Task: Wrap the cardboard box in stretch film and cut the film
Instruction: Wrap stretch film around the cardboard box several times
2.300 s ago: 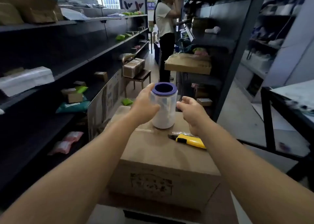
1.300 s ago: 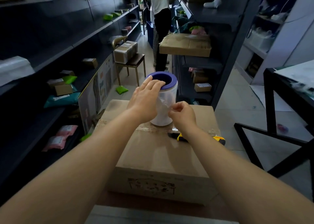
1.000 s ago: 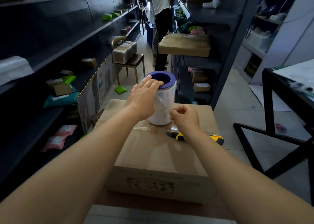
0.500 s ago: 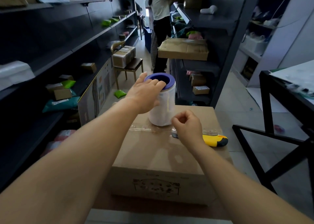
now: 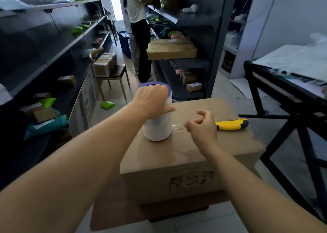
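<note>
A brown cardboard box stands in front of me on a low stand. On its top stands an upright roll of clear stretch film with a purple core rim. My left hand covers the top of the roll and grips it. My right hand hovers just right of the roll, fingers pinched on the loose end of the film, which stretches thin and crinkled from the roll. A yellow utility knife lies on the box top to the right of that hand.
Dark shelving with parcels lines the left and the far right of the aisle. A chair with a taped box stands ahead, and a person stands further down. A black-framed table is at my right.
My left hand has moved from the roll's side onto its top. My right hand pinched the film end and drew it rightward, away from the roll. The view has shifted left.
</note>
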`<state>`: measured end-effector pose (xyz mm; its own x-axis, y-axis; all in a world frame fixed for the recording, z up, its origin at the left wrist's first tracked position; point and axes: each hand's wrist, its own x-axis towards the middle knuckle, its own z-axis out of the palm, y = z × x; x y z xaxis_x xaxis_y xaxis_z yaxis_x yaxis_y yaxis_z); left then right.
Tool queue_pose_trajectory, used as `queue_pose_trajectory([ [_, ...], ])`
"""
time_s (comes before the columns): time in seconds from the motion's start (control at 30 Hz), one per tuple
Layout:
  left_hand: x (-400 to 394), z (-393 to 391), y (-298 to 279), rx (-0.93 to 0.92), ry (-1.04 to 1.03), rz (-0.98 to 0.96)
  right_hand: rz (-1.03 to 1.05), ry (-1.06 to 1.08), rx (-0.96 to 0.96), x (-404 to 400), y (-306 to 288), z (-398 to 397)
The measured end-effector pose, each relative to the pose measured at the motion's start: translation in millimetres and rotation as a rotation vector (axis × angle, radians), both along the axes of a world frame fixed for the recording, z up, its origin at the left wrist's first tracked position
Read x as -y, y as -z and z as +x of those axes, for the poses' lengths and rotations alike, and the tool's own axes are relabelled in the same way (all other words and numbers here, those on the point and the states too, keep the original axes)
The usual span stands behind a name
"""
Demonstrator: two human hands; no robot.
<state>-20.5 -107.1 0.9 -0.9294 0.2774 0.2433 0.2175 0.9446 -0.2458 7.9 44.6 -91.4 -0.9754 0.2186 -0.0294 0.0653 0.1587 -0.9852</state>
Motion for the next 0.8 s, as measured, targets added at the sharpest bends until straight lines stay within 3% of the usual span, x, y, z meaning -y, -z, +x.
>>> queue_pose_trajectory([
  [0.23, 23.6, 15.5, -9.9, 0.221, 0.18, -0.045, 0.01, 0.032, -0.026, 2.2, -0.1, 32.1],
  [0.5, 29.8, 40.8, -8.0, 0.193, 0.17, -0.004, -0.026, 0.038, -0.054, 8.8, 3.6, 48.2],
  [0.8, 86.8, 94.8, -13.7, 0.145, 0.022, -0.025, -0.084, -0.005, -0.041, 62.5, 7.7, 79.9],
])
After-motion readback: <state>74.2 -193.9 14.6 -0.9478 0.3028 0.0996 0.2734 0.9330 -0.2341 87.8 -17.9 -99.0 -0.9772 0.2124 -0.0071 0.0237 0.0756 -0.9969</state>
